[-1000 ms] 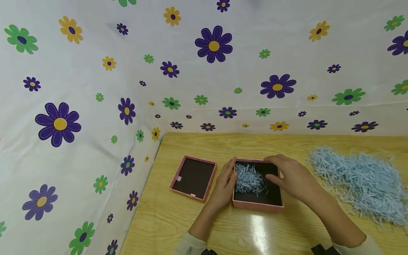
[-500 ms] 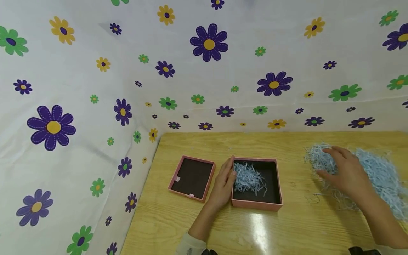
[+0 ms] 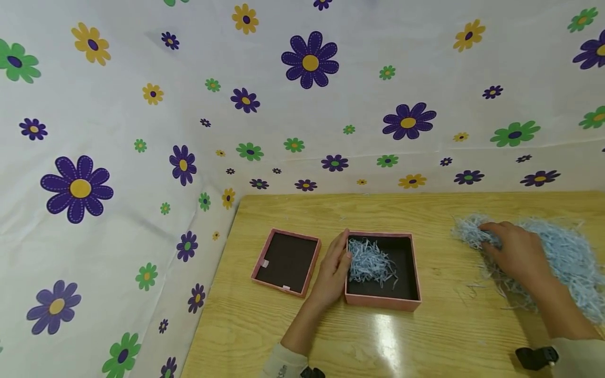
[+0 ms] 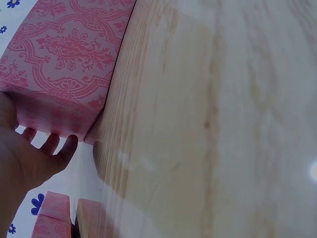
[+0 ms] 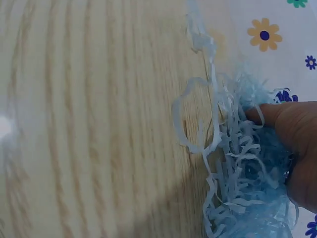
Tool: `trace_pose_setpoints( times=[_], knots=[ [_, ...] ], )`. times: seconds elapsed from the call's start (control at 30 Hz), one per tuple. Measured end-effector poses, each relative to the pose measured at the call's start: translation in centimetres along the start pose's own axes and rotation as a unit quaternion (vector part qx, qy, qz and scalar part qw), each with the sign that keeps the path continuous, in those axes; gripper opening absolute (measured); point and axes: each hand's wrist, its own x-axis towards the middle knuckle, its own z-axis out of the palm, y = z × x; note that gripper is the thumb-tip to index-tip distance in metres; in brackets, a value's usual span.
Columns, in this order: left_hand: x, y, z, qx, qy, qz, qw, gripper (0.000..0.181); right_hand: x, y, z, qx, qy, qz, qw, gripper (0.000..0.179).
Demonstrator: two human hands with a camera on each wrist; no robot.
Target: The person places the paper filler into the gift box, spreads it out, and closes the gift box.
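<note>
A pink box (image 3: pixel 383 302) with a black inside stands on the table, some blue shredded paper (image 3: pixel 368 262) in its left half. My left hand (image 3: pixel 332 275) rests along the box's left wall, fingers extended and thumb by the rim. In the left wrist view the fingers (image 4: pixel 67 151) lie against the pink patterned side (image 4: pixel 69 54). Off to the right, my right hand (image 3: pixel 520 254) grips a tuft of blue shredded paper (image 3: pixel 472 229) at the left end of a larger heap (image 3: pixel 567 257). The right wrist view shows thumb and fingers closed into the strands (image 5: pixel 252 168).
Left of the box lies its shallow pink lid (image 3: pixel 285 262), black inside facing up, with small pale tabs. A wooden table (image 3: pixel 387 346) carries everything. White flower-patterned cloth (image 3: pixel 359 94) rises behind and at the left. Loose strands (image 3: pixel 472 286) lie near the heap.
My right hand has left the box's right side, moved right to the paper heap and closed its fingers on a tuft. The left hand has stayed at the box.
</note>
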Motion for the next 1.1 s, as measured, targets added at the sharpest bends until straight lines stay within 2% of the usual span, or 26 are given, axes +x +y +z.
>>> trace_pose_setpoints(
  times=[0.13,0.33,0.63,0.73,0.87,1.1],
  knots=[
    [-0.1,-0.1,-0.1,-0.003,-0.002,-0.001,1.0,0.056,0.3,-0.7,-1.0,-0.002,0.02,0.005,0.9998,0.039],
    [0.0,-0.3,-0.1,-0.004,0.004,0.001,1.0,0.056,1.2,-2.7,-4.7,0.038,0.014,0.045,0.9981,0.04],
    [0.1,-0.6,0.0,-0.004,0.015,0.007,0.9999,0.056,2.2,-6.6,-9.5,0.057,0.047,0.081,0.994,0.038],
    [0.1,-0.7,0.0,-0.002,0.015,0.012,0.9998,0.056,2.4,-7.8,-10.7,0.069,0.06,0.075,0.993,0.039],
    [0.1,-0.7,0.0,0.0,0.013,0.02,0.9997,0.056,2.7,-9.5,-12.2,0.08,0.086,0.045,0.9921,0.039],
    [0.2,-1.1,0.1,-0.009,0.002,0.01,0.9999,0.056,3.3,-13.5,-14.5,0.102,0.124,-0.006,0.9869,0.042]
  ],
)
